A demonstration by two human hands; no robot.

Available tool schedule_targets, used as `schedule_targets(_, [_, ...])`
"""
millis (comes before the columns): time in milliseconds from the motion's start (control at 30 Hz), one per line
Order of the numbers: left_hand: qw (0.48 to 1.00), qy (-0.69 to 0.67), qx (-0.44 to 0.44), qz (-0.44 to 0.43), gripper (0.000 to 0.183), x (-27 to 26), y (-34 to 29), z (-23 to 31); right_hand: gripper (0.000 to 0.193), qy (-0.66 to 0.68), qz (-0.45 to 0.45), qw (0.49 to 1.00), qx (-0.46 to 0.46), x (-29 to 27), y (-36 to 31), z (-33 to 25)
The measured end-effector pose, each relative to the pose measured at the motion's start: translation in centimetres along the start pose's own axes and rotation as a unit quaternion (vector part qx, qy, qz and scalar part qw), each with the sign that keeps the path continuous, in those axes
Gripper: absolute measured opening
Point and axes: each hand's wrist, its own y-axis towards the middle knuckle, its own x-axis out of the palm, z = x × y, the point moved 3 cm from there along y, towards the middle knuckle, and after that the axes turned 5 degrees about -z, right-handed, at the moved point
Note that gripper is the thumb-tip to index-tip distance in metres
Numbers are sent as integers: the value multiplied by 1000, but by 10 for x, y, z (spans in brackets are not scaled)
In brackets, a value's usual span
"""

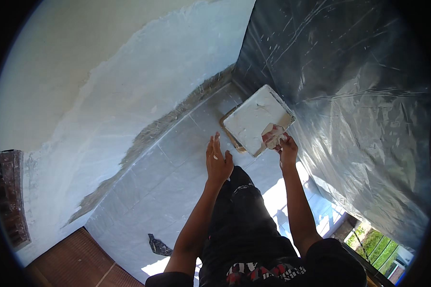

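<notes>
A rectangular tub full of smooth white plaster sits ahead of me, close to the corner of the walls. My right hand is closed around a small reddish scraper smeared with plaster, at the tub's near right edge. Part of the scraper is covered by the plaster and my fingers, so its full shape does not show. To the left of the tub, my left hand is raised with its fingers stretched out and holds nothing. White smears mark its fingers.
On the left, a wall carries fresh pale plaster above a rough, bare lower strip. Dark plastic sheeting hangs on the right. Tiles cover the floor, where a crumpled black piece lies. A brown panel is at lower left.
</notes>
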Motion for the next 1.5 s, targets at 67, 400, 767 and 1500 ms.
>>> schedule_targets(67, [999, -24, -25, -22, 70, 31, -19, -15, 28, -55, 37, 995, 70, -30, -7, 28])
schedule_targets(400, [995, -27, -45, -88, 83, 179, -50, -71, 52, -669, -165, 686, -234, -76, 35, 96])
schedule_targets(767, [989, -5, -56, -133, 83, 242, -49, -90, 60, -742, -221, 565, -285, -140, 30, 161])
schedule_targets(1500, [988, 14, -80, -129, 86, 237, -49, -88, 36, 12, -3, 991, 133, -129, 49, 100])
